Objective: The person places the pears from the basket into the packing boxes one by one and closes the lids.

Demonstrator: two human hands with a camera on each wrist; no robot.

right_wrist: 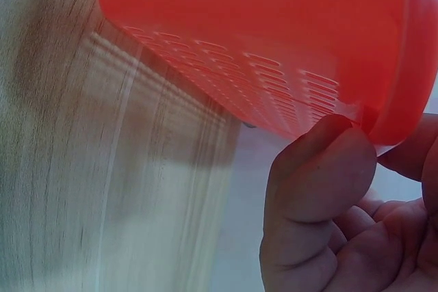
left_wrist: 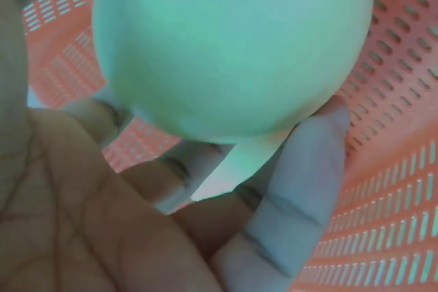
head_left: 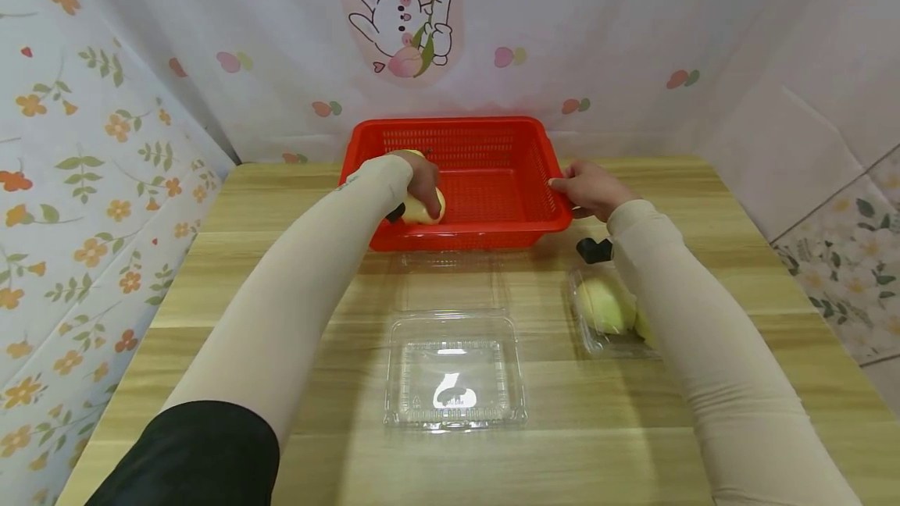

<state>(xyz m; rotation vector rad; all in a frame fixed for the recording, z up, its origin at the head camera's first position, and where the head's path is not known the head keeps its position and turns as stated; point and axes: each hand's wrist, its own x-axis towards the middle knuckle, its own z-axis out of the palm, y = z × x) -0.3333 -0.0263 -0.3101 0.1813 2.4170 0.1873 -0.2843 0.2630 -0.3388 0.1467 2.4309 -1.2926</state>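
My left hand is inside the red plastic basket, at its left side. Its fingers curl about a smooth, pale yellow pear, which fills the upper part of the left wrist view. Another pale fruit shows behind that hand, partly covered by it. At the basket's right end, my right hand pinches the rim between thumb and fingers; the right wrist view shows this grip from below the rim.
An open clear plastic clamshell box lies in front of the basket, its lid towards it. To the right, under my right forearm, a clear box holds pale yellow fruit. A patterned curtain hangs behind the wooden table.
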